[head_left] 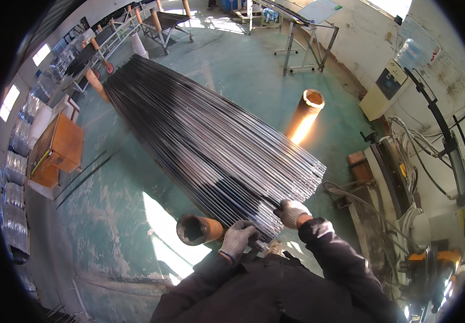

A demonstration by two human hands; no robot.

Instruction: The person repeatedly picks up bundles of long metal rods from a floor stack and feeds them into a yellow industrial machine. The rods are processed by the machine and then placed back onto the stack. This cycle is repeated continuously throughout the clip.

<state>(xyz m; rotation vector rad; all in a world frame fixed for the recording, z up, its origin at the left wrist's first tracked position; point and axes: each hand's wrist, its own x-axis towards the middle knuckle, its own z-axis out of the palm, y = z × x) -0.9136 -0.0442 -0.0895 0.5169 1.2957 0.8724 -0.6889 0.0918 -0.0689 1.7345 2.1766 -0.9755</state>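
A wide layer of long, dark rods or thin tubes [189, 129] stretches away from me toward the far left, their near ends catching sunlight. My right hand [292, 213], in a pale knit glove with dark fingertips, is closed at the near ends of the rods on the right; its fingers seem to pinch a dark rod. Lower and to the left, my left hand [238, 239] wears a similar glove. Its fingers are curled by the rods' near left corner, and whatever lies inside them is hidden. A brown cardboard tube [208, 230] is just left of it.
An upright brown tube [302, 116] rises beside the stack's right side. Machinery with cables [399, 183] lines the right wall, near a beige cabinet [384, 89]. A wooden desk [60, 145] and wrapped bundles [15, 199] stand left. Racks [162, 32] are at the back.
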